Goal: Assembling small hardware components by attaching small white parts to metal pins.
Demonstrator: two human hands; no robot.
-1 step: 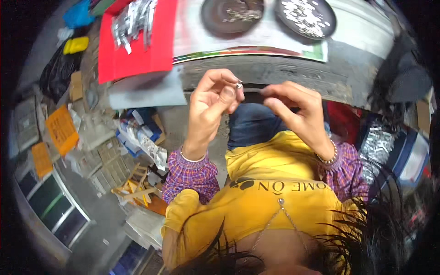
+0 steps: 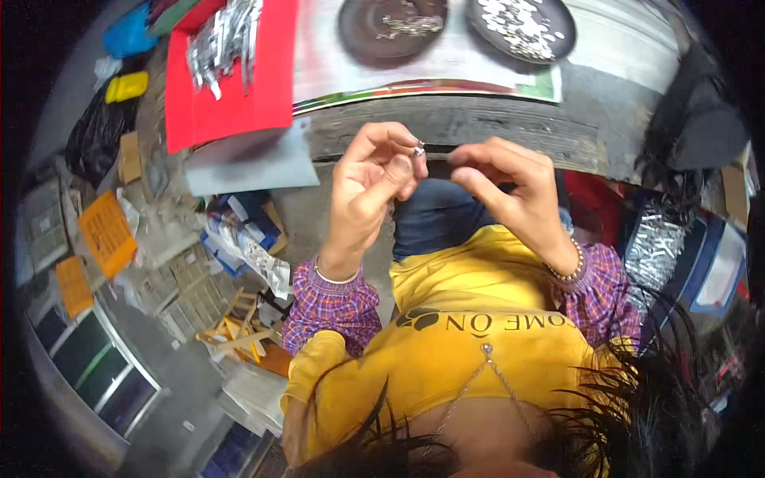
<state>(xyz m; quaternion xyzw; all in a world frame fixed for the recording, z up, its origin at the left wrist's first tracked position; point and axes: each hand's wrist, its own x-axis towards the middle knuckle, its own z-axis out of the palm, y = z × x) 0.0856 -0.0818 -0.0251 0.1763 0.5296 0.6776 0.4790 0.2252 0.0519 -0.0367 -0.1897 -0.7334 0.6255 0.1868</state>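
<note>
My left hand (image 2: 362, 187) is raised over my lap, just in front of the table edge. Its thumb and fingers pinch a small shiny metal piece (image 2: 419, 149), too small to make out exactly. Facing it from the right is my right hand (image 2: 522, 183), its fingers bent and the thumb slightly apart from the forefinger; nothing shows between them. A short gap separates the two hands. Beyond them on the table stand a dark round dish (image 2: 394, 44) with small metal parts and a second dark dish (image 2: 567, 36) with many small pale, shiny pieces.
A red box (image 2: 275, 95) of silvery strips lies on the table's left, over a grey sheet (image 2: 247, 169). The wooden table edge (image 2: 470, 123) runs beyond my hands. Cartons and orange sheets (image 2: 107, 233) clutter the floor at left. A dark bag (image 2: 705, 131) hangs at right.
The whole view has shifted a little, so the table things sit slightly further left. Both hands keep nearly the same pose, the metal piece still in my left fingers.
</note>
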